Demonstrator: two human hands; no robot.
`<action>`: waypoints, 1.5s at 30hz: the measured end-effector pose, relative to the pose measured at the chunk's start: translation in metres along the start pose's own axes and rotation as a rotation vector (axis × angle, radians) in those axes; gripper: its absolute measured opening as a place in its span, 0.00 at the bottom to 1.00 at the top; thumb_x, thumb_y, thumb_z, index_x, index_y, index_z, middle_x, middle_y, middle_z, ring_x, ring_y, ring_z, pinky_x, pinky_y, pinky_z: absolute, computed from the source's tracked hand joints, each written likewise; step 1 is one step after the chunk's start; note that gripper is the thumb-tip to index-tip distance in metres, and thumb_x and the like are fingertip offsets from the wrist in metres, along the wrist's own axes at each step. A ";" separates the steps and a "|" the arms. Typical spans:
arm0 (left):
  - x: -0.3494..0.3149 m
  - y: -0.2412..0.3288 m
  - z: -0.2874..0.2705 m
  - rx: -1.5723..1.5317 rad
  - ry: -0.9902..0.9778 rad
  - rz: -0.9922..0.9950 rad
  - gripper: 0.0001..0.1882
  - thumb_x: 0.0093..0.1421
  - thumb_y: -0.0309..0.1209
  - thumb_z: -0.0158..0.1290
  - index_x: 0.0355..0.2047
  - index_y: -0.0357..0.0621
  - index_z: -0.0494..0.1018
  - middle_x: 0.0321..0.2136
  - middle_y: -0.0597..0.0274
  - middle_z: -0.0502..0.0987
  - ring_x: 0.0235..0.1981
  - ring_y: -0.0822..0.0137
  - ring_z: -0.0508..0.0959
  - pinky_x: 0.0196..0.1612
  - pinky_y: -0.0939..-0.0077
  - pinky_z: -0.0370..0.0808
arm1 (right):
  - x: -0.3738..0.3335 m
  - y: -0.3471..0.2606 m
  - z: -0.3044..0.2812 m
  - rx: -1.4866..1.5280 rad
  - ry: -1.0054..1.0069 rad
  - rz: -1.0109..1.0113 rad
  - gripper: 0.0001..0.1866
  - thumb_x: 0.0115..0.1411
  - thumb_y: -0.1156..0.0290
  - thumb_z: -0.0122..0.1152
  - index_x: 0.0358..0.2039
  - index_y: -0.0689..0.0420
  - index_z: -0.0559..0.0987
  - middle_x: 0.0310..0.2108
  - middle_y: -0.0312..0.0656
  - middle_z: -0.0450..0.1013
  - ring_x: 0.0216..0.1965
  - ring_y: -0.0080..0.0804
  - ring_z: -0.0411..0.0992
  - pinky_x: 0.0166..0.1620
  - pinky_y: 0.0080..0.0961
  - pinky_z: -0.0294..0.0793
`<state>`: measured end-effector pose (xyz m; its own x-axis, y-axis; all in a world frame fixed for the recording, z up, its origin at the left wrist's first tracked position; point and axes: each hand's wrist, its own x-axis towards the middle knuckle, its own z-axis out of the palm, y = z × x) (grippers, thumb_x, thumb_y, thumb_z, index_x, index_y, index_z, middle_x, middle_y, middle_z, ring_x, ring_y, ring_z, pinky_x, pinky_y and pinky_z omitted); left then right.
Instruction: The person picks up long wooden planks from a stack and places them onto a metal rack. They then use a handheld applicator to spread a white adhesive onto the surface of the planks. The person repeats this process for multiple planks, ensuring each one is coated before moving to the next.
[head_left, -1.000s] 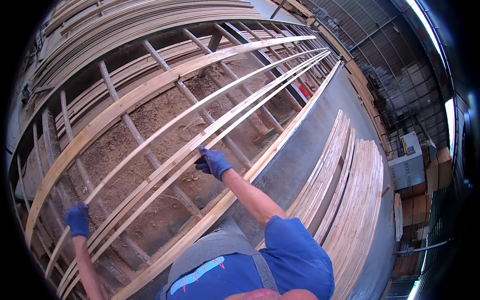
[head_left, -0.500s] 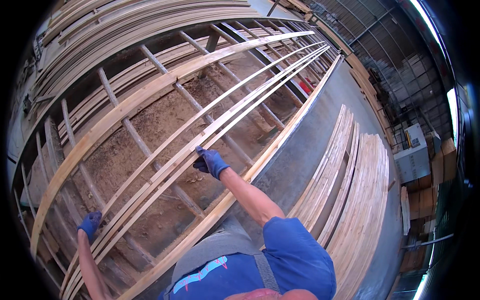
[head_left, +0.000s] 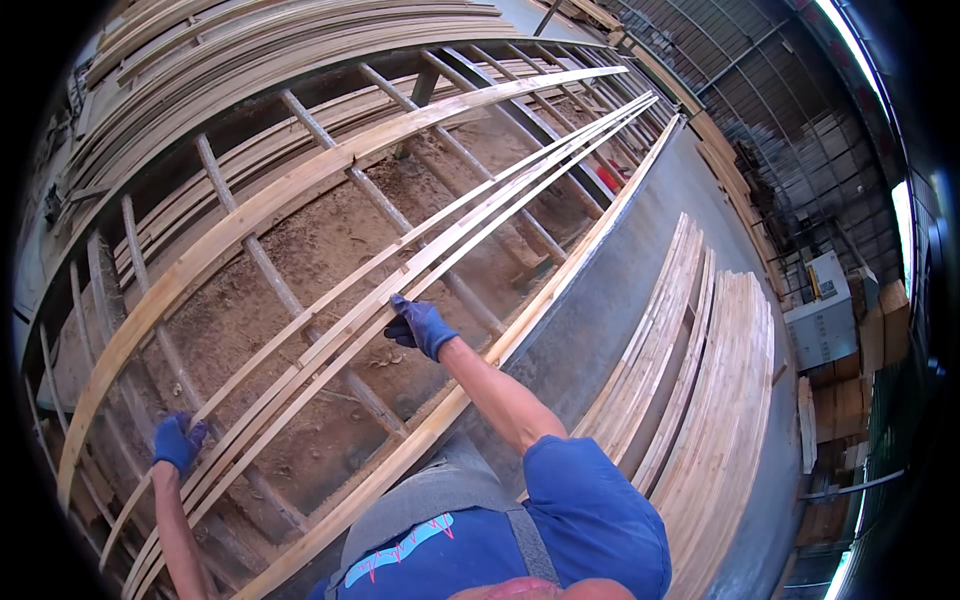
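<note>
Several long, thin wooden strips (head_left: 462, 232) lie across a metal rack with rungs. My right hand (head_left: 422, 325), in a blue glove, is closed at the edge of the middle strips, its index finger laid on top and its other fingers curled. At lower left, my left hand (head_left: 178, 442), also gloved in blue, is on the outermost strip (head_left: 275, 345). That strip passes behind the hand, whose fingers are partly curled around it. Beyond it, a wider pale board (head_left: 215, 248) rests over the rungs.
A pale timber rail (head_left: 540, 305) runs along the rack's near side (head_left: 375, 405). On the grey floor (head_left: 590, 345) at right lies a stack of wooden strips (head_left: 710, 400). More timber (head_left: 300, 40) is piled beyond the rack. Sawdust (head_left: 330, 240) covers the ground beneath the rungs.
The outermost strip has shifted: its near end went left, and its far part now lies closer to the other strips. My left hand has turned slightly; my right hand has hardly moved.
</note>
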<state>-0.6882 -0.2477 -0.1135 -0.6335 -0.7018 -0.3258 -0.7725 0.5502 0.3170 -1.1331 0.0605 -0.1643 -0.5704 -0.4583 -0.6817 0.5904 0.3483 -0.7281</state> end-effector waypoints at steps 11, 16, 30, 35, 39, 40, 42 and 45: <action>-0.066 0.090 -0.016 -0.211 0.124 0.358 0.13 0.56 0.33 0.56 0.36 0.36 0.79 0.30 0.44 0.80 0.36 0.45 0.80 0.43 0.56 0.75 | -0.024 0.005 -0.018 0.321 0.046 0.002 0.13 0.63 0.61 0.60 0.33 0.59 0.75 0.32 0.46 0.77 0.30 0.39 0.78 0.34 0.38 0.81; -0.100 0.083 0.030 -0.134 0.062 0.435 0.15 0.54 0.37 0.58 0.36 0.39 0.80 0.30 0.46 0.80 0.35 0.45 0.80 0.41 0.56 0.76 | -0.012 0.010 -0.026 0.423 -0.065 0.021 0.12 0.65 0.65 0.56 0.40 0.61 0.73 0.38 0.50 0.77 0.38 0.42 0.78 0.42 0.40 0.82; -0.105 0.055 0.073 0.310 0.196 0.260 0.13 0.45 0.38 0.64 0.24 0.45 0.74 0.27 0.51 0.76 0.33 0.47 0.75 0.38 0.52 0.69 | -0.085 -0.038 -0.036 -0.530 -0.222 -0.146 0.16 0.64 0.59 0.56 0.34 0.61 0.79 0.24 0.41 0.78 0.22 0.28 0.77 0.25 0.22 0.76; -0.113 0.057 0.074 0.289 0.243 0.268 0.12 0.47 0.36 0.62 0.27 0.44 0.75 0.27 0.50 0.76 0.33 0.46 0.75 0.39 0.52 0.68 | -0.040 -0.074 -0.022 -0.219 0.006 -0.258 0.14 0.65 0.60 0.56 0.37 0.58 0.78 0.28 0.41 0.76 0.20 0.31 0.77 0.20 0.24 0.72; -0.116 0.063 0.066 0.285 0.156 0.224 0.13 0.47 0.37 0.62 0.31 0.44 0.77 0.29 0.50 0.77 0.33 0.46 0.76 0.38 0.52 0.70 | 0.012 -0.088 -0.029 -0.096 0.164 -0.192 0.20 0.64 0.57 0.58 0.44 0.62 0.76 0.31 0.46 0.76 0.24 0.39 0.80 0.21 0.28 0.73; -0.118 0.064 0.065 0.238 0.200 0.254 0.14 0.47 0.36 0.62 0.32 0.44 0.77 0.30 0.49 0.77 0.34 0.46 0.76 0.39 0.53 0.70 | 0.014 -0.087 -0.026 -0.116 0.166 -0.205 0.20 0.64 0.57 0.58 0.43 0.63 0.76 0.31 0.47 0.76 0.24 0.39 0.80 0.20 0.28 0.73; -0.122 0.072 0.058 0.177 0.380 0.381 0.15 0.48 0.35 0.62 0.35 0.43 0.77 0.29 0.52 0.77 0.31 0.48 0.76 0.35 0.53 0.70 | 0.017 -0.087 -0.022 -0.155 0.179 -0.235 0.19 0.64 0.59 0.59 0.41 0.66 0.76 0.31 0.49 0.77 0.23 0.41 0.80 0.17 0.27 0.71; -0.116 0.084 0.043 0.142 0.431 0.362 0.18 0.49 0.34 0.61 0.41 0.42 0.76 0.33 0.50 0.78 0.33 0.48 0.76 0.38 0.53 0.70 | 0.025 -0.075 -0.026 0.030 0.278 -0.161 0.19 0.63 0.60 0.60 0.40 0.67 0.76 0.30 0.51 0.76 0.21 0.41 0.80 0.15 0.27 0.71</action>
<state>-0.6813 -0.1010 -0.0872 -0.8065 -0.5622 0.1830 -0.5271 0.8239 0.2083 -1.2068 0.0442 -0.1286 -0.7895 -0.2628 -0.5546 0.4944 0.2630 -0.8285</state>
